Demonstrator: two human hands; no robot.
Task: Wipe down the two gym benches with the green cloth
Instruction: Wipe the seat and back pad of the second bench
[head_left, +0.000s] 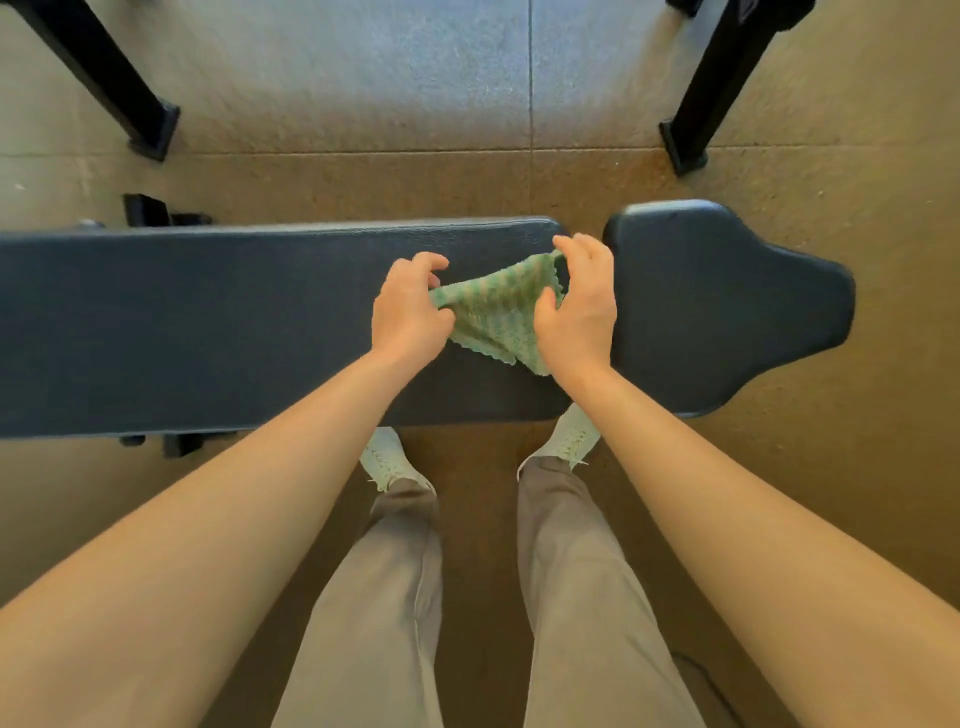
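Presently, at far left, a black frame leg stands on the speckled rubber floor. The long dark back pad of one gym bench runs across the view. Above its right end the left hand pinches one edge of the green cloth, fingers closed on the fabric. The right hand pinches the opposite edge, so the cloth hangs slack between them, just over the pad. Judged step: spreading or refolding the cloth before wiping. The next move calls for laying it flat and pressing it along the pad. Right of a narrow gap lies the seat pad, then a second frame leg. No second bench is seen.
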